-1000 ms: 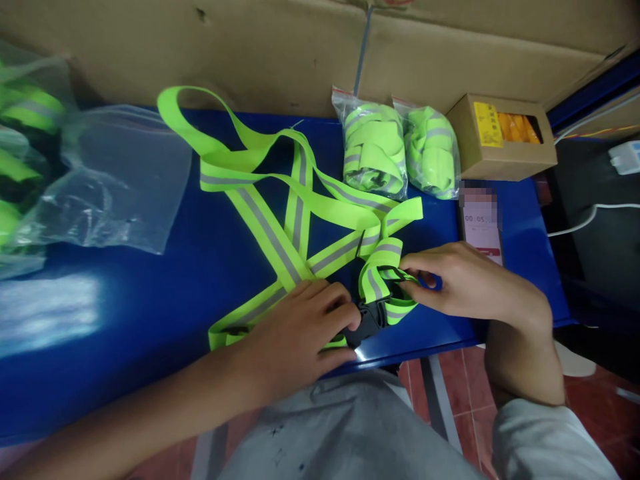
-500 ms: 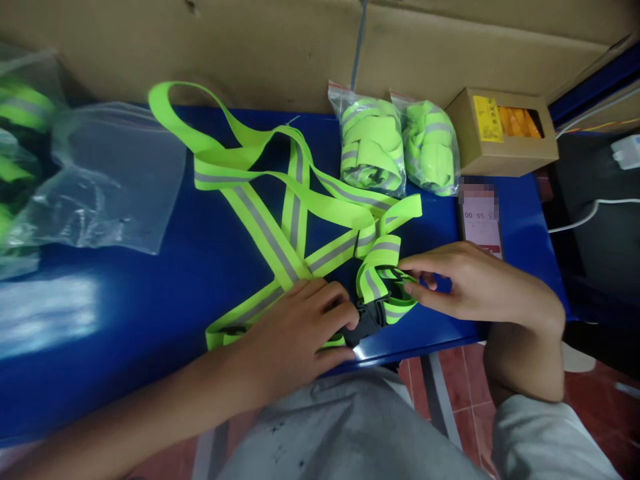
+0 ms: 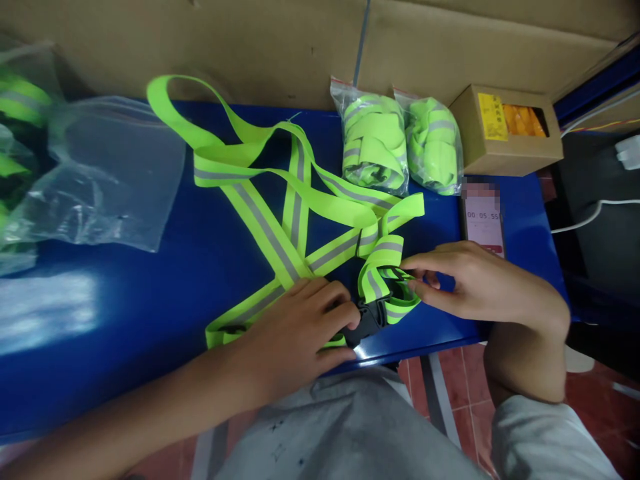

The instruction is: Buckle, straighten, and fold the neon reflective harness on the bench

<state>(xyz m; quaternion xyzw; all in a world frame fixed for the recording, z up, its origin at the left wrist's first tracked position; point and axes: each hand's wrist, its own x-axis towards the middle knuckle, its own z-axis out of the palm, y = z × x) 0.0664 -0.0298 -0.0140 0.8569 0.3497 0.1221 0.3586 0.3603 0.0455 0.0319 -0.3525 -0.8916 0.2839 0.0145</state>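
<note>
A neon-yellow reflective harness (image 3: pixel 270 233) with grey stripes lies spread over the blue table, its straps crossing in the middle and looping up at the back left. Near the front edge, my left hand (image 3: pixel 315 317) is closed at the black plastic buckle (image 3: pixel 373 320), its curled fingers covering the buckle's left end. My right hand (image 3: pixel 457 277) pinches the strap (image 3: pixel 410 277) beside a small black slider (image 3: pixel 394 272), just above and right of the buckle. The strap bends into a loop between the hands. Part of the harness is hidden under my left hand and forearm.
Two clear bags of rolled neon straps (image 3: pixel 375 143) (image 3: pixel 434 147) stand at the back. Right of them are a cardboard box (image 3: pixel 485 157) and a phone (image 3: pixel 483 223) showing a timer. A clear plastic bag (image 3: pixel 120 173) lies at left on the blue table (image 3: pixel 150 287).
The view has shifted very slightly. Both hands keep their places on the buckle and strap, and the phone's timer has advanced.
</note>
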